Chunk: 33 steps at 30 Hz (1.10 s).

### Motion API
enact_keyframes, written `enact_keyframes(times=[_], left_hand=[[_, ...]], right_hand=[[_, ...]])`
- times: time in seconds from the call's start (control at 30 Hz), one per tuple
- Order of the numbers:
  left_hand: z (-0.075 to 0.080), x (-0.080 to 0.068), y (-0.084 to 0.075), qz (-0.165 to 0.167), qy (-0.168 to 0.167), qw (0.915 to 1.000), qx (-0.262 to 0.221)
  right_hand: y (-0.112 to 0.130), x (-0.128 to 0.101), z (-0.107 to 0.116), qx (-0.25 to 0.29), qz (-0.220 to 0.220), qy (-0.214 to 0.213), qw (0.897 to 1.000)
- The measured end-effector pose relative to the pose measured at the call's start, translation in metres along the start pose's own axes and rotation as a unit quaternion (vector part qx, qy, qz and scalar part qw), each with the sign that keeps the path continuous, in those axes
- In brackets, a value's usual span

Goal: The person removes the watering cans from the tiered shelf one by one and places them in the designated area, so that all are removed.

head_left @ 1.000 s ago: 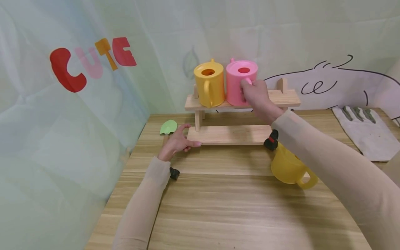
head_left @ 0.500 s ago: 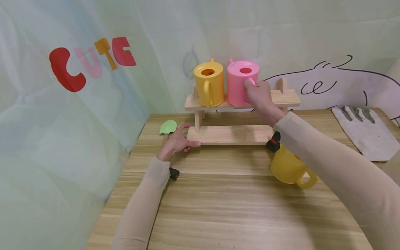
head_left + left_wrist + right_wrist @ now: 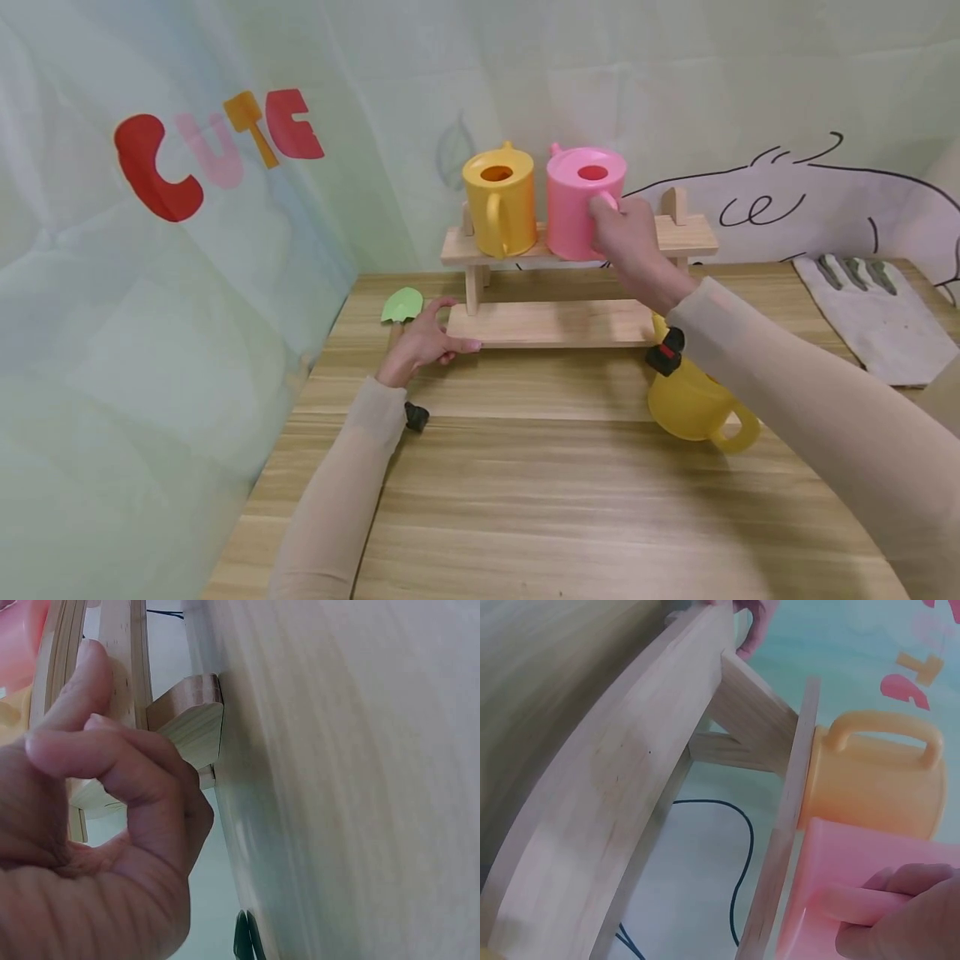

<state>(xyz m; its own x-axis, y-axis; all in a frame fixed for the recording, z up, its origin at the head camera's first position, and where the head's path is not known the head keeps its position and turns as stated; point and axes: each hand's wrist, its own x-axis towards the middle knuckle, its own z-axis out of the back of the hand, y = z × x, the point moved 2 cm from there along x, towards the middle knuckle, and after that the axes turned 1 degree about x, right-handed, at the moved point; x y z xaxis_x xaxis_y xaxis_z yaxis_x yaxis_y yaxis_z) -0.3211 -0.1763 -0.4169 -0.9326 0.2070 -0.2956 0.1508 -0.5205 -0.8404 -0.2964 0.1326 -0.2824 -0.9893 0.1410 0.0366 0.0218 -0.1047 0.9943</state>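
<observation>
On the top board of a two-tier wooden shelf point(image 3: 551, 323) are a yellow watering can point(image 3: 501, 200) on the left and a pink watering can point(image 3: 576, 204) beside it. My right hand point(image 3: 633, 242) grips the pink can's handle; whether its base touches the board I cannot tell. The left hand point(image 3: 427, 333) holds the left end of the lower board, thumb along the front edge. In the left wrist view that hand point(image 3: 142, 795) has its other fingers bent. A second yellow watering can point(image 3: 693, 408) stands on the table, partly hidden behind my right wrist.
A small trowel point(image 3: 402, 305) with a green blade lies left of the shelf, its handle partly behind my left hand. Pale gloves point(image 3: 885, 321) lie at the table's right. Fabric walls point(image 3: 675, 92) close off the back and left.
The pink can has shifted slightly right and toward me with my right hand, widening the gap to the yellow can. My left hand stays at the shelf's end.
</observation>
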Motion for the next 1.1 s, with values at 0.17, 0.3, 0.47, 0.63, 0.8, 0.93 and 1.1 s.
enact_keyframes(times=[0.17,0.3,0.47,0.63,0.8,0.93,1.1], left_hand=[[0.0,0.0,0.0,-0.002,0.001,1.0,0.001],[0.0,-0.001,-0.001,-0.001,0.002,1.0,0.0],[0.0,-0.001,-0.001,-0.001,0.002,1.0,0.001],[0.0,0.0,0.0,-0.005,0.003,1.0,0.001],[0.001,-0.001,0.0,-0.004,0.005,1.0,-0.003],[0.001,0.0,-0.001,-0.001,0.003,1.0,-0.003],[0.001,0.0,0.0,0.0,0.001,1.0,0.0]], right_hand=[[0.0,-0.01,0.003,-0.002,0.009,-0.002,1.0],[0.0,-0.018,0.004,0.001,0.005,-0.001,1.0],[0.001,-0.03,0.007,0.0,-0.003,-0.005,1.0],[0.0,-0.042,0.009,0.008,-0.009,-0.004,1.0],[-0.002,-0.052,0.013,0.006,-0.014,-0.004,1.0],[-0.005,-0.061,0.017,-0.02,-0.017,-0.002,1.0],[-0.012,-0.073,0.018,-0.023,-0.003,0.008,1.0]])
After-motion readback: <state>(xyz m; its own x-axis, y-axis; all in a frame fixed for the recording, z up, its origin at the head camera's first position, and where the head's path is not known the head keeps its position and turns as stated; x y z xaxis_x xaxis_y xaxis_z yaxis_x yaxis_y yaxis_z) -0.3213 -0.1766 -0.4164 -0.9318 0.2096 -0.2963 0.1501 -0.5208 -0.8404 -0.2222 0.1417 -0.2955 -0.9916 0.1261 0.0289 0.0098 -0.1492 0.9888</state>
